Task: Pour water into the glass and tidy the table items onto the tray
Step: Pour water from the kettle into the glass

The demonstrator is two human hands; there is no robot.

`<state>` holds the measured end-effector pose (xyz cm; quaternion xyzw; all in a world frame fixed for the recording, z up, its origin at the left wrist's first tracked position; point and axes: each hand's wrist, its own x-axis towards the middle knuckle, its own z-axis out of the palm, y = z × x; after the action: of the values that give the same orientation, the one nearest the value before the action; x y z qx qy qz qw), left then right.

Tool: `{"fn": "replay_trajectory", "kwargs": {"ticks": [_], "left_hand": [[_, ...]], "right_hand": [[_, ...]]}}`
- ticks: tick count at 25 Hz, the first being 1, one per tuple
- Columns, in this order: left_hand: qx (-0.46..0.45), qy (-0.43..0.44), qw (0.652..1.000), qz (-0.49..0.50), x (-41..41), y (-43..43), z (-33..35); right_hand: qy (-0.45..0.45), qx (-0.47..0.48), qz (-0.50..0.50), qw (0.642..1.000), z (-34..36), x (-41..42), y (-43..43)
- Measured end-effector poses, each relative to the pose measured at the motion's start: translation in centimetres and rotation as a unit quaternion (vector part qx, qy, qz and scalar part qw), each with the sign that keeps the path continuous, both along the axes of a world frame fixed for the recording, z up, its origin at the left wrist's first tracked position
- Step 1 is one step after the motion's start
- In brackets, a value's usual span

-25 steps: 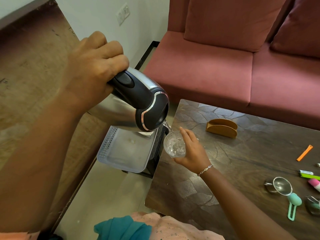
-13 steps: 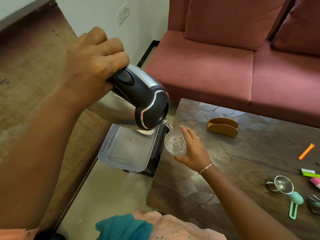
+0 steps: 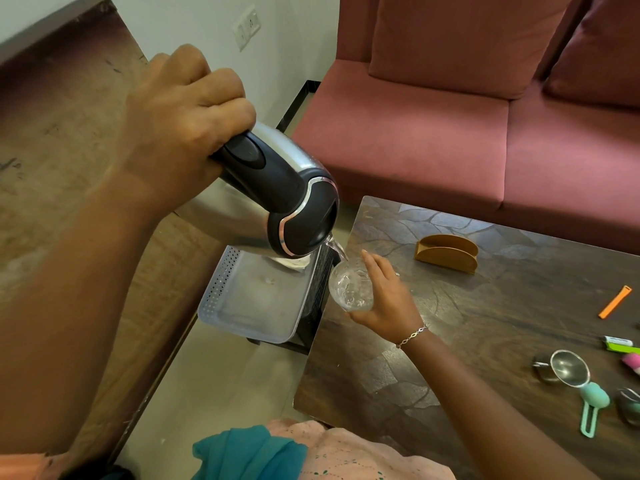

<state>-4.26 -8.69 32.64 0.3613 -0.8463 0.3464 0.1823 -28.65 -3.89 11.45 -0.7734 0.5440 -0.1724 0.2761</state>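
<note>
While the black-and-steel electric kettle (image 3: 287, 192) stays tipped, water keeps running into the small clear glass (image 3: 349, 285).
Head view: over 1 second almost nothing has shifted. The left hand (image 3: 180, 123) grips the kettle's handle, and the right hand (image 3: 388, 299) holds the glass, fingers curled round it, at the dark wooden table's (image 3: 485, 323) corner. Pouring looks unfinished, and the translucent plastic tray (image 3: 249, 306) beside the table waits.

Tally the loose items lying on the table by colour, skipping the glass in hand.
Brown: 1, holder
Orange: 1, clip
Green-and-white: 1, stick, seemingly one piece
Pink: 1, pink piece cut off at the frame edge
Steel: 3, teal-handled strainer, cup behind it, steel piece at the frame edge
Total: 7
</note>
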Motion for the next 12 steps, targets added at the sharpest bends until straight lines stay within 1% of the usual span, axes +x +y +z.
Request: {"fn": "replay_trajectory", "kwargs": {"ticks": [12], "left_hand": [[-0.019, -0.024, 1.000, 0.000, 0.29, 0.03, 0.97]], "right_hand": [[-0.012, 0.006, -0.004, 1.000, 0.08, 0.09, 0.03]]}}
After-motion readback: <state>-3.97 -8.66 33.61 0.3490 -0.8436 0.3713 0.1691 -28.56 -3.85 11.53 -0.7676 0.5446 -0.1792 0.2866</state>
